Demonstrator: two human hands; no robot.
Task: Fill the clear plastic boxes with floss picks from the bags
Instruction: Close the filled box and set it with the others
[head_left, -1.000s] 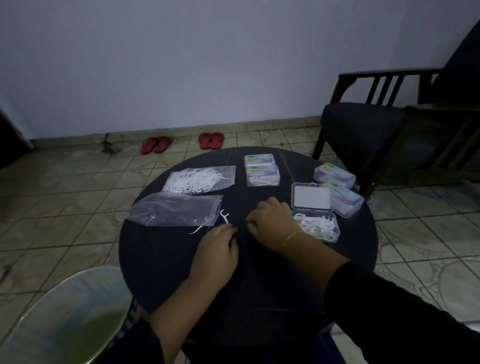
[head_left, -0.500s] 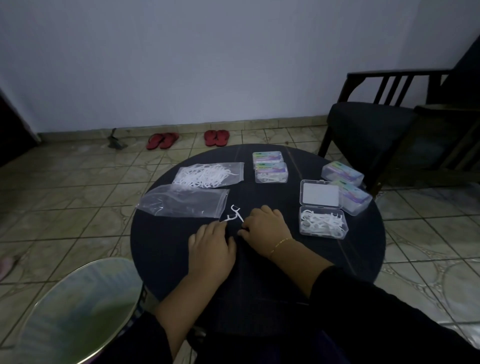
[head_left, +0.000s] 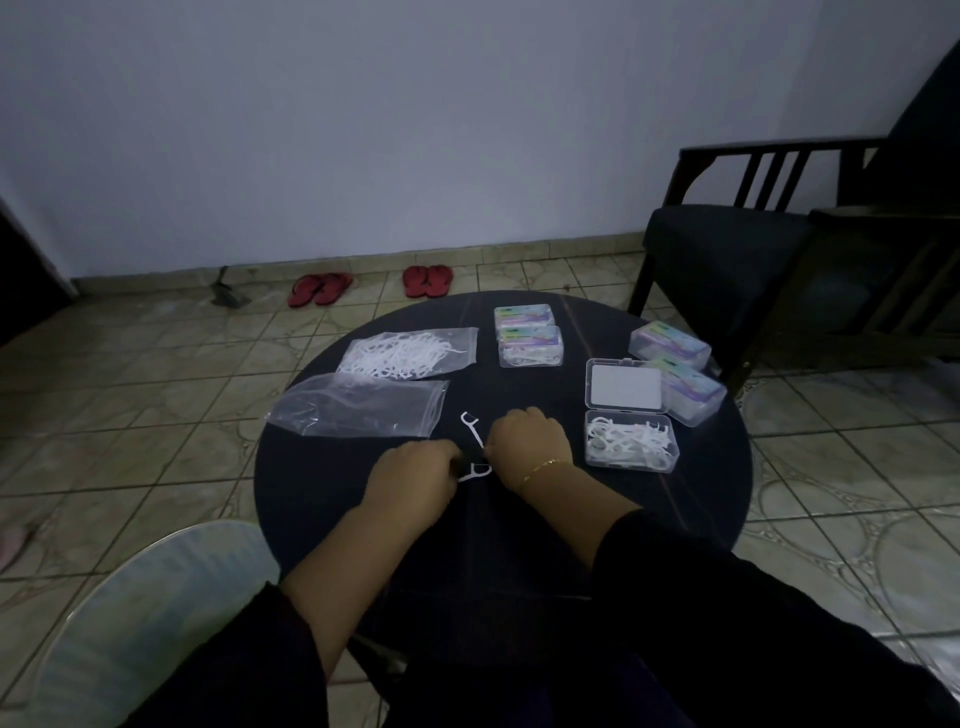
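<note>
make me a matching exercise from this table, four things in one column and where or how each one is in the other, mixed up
Things:
1. open box
2. near bag
3. far bag
4. closed boxes

States:
A. far side of the table, lids shut, labels up
B. packed with white floss picks
C. nearly empty, flat, left of the hands
D. lid flipped back, picks piled inside, right of the right hand

Pairs: 1-D, 2-C, 3-B, 4-A
</note>
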